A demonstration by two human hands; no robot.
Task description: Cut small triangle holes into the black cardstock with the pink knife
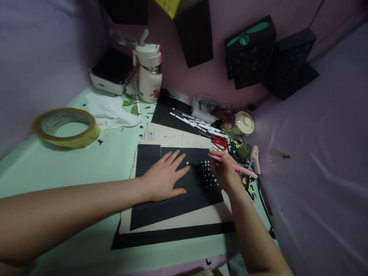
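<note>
My left hand [162, 178] lies flat with fingers spread on a sheet of black paper [161, 209]. Toward the sheet's right side is a patch of small white triangular and star-like shapes; whether they are holes or marks I cannot tell. My right hand [228, 172] is closed around a slim pink pen-shaped tool [244, 169], at the right edge of the black sheet. The tool's end sticks out at the left of the fingers, near the sheet's upper right corner. Beneath the black sheet lies a cream sheet [198, 217], with another black sheet [172, 235] under that.
Behind the papers are several white markers [189, 122] and red-handled scissors [220, 142]. Black and yellow scraps litter the right side. A tape roll [67, 142], a white cloth [110, 111] and a white bottle [149, 82] stand left. Black boxes [248, 50] hang behind.
</note>
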